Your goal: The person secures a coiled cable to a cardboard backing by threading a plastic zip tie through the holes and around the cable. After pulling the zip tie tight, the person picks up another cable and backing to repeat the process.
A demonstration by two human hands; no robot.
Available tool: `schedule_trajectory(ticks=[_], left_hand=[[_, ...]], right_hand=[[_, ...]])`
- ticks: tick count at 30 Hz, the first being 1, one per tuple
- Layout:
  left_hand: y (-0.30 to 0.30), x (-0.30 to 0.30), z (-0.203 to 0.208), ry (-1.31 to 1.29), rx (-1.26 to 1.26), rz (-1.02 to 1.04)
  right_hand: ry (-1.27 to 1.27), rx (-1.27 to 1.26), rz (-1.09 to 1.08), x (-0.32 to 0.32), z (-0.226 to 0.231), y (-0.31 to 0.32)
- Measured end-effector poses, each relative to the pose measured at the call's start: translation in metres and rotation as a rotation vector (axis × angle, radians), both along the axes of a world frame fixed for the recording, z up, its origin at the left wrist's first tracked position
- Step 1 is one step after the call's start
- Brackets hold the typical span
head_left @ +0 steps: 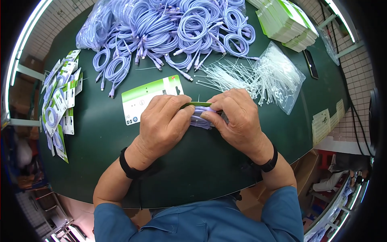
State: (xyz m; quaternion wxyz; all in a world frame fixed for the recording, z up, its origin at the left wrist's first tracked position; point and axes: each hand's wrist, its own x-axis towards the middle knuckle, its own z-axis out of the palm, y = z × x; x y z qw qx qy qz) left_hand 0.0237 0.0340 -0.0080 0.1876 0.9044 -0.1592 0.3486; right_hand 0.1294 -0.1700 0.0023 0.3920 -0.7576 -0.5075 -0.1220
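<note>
Bare green desk lies open to the left and near edge. Ahead, a card, cable pile and tie bag block the way; packed cards crowd the far left.

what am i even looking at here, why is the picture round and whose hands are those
This is a single picture from a wide fisheye camera worn on a person's head, looking down at their own work. That lens is why the picture is round and straight edges bend near the rim. There is no machine: the forearms coming in from the bottom belong to the wearer.

The left hand and right hand meet in the middle, together gripping a coiled lilac cable against a green-edged card.

They work over a dark green table. On it lie a blank packaging card, a big pile of loose lilac cables, a clear bag of white cable ties, finished packs at the left, and a stack of cards at the top right.
</note>
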Motion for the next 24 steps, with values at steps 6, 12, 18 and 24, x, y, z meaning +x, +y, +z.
schedule_trajectory(ticks=[6, 12, 18, 24], left_hand=[[0.003, -0.004, 0.001, -0.004, -0.014, -0.044], [0.005, -0.002, 0.002, 0.039, 0.003, -0.064], [0.007, -0.001, 0.001, 0.015, -0.013, -0.088], [0.005, -0.008, 0.003, 0.062, -0.059, -0.107]], right_hand=[[-0.004, 0.016, 0.039, -0.001, 0.002, 0.000], [-0.003, 0.007, 0.068, -0.001, -0.002, 0.001], [-0.021, 0.001, 0.085, 0.001, 0.001, 0.002], [0.127, 0.011, 0.175, 0.007, 0.010, -0.003]])
